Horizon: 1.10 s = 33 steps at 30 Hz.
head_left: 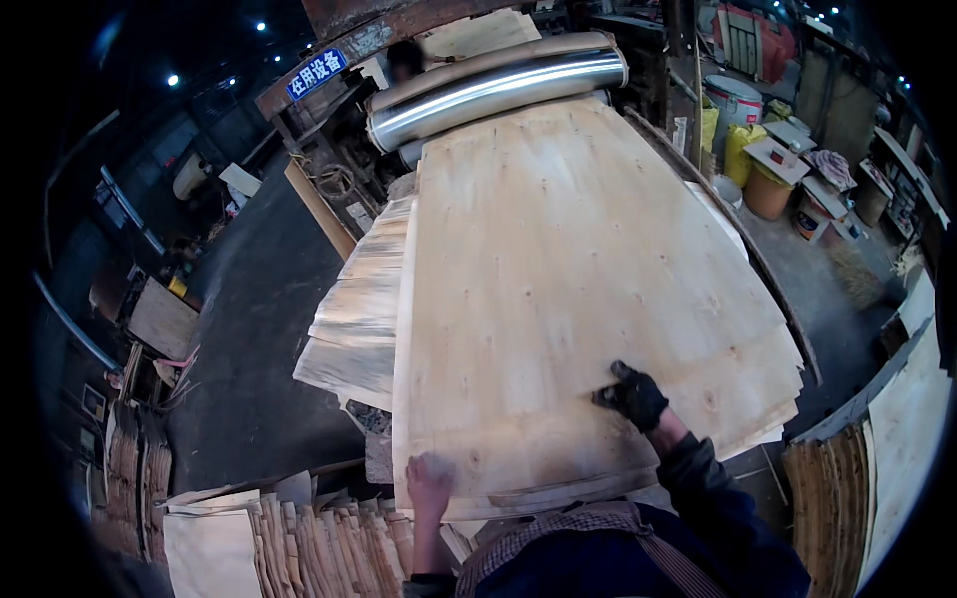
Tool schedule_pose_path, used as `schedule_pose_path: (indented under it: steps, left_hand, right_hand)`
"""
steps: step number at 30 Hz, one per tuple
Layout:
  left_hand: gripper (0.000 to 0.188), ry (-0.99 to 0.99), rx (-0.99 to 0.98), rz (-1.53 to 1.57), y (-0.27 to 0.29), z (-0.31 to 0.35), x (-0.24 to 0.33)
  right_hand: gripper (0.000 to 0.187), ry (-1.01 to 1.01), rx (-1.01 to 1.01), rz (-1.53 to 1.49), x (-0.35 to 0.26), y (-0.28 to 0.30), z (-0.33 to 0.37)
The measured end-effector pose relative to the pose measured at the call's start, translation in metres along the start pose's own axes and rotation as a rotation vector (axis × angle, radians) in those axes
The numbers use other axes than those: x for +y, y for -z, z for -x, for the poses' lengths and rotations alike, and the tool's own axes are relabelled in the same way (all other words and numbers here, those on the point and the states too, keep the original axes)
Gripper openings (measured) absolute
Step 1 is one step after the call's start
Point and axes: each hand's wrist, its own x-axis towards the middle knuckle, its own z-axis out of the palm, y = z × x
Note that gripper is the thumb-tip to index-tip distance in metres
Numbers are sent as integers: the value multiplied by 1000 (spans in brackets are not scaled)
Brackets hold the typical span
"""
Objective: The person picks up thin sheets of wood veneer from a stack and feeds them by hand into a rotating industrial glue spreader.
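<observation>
A large pale wood veneer sheet [558, 289] with small knots stretches from my body to a shiny metal roller [498, 95] at the far end. It lies on more sheets, whose edges show at the near right. My right hand [633, 399], in a black glove, is on or just over the sheet's near right part, fingers apart and holding nothing. At the near left corner is my bare left hand [430, 485], over the sheet's edge. Its fingers are smeared, so their grip is unclear.
Rough veneer pieces [364, 299] jut out left of the sheet. Stacked veneer stands at the near left [319, 538] and near right [832, 508]. A dark rail [763, 269] runs along the right side. Buckets [768, 189] stand farther right. A person [406, 62] is partly visible behind the roller.
</observation>
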Motion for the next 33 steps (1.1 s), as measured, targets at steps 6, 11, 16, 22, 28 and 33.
schedule_pose_path:
  steps: [6, 11, 16, 22, 28, 33]
  left_hand:
    - [94, 135, -72, 103, 0, 10, 12]
    - [92, 177, -3, 293, -12, 1, -9]
    - [78, 191, 20, 518, -15, -11, -32]
    - [55, 227, -142, 1112, 44, -12, -15]
    - [54, 100, -162, 1412, 123, -11, 31]
    - [58, 120, -95, 1547, 160, -10, 52]
  right_hand:
    - [18, 73, -306, -111, -31, -24, -127]
    - [14, 84, -198, -141, 1, -24, -165]
    - [22, -118, -367, -100, 65, -1, -90]
    - [34, -362, -367, 30, 99, 1, 39]
    - [31, -428, -330, 2, 85, 14, 122]
    - [33, -334, -8, -124, 66, 37, 134]
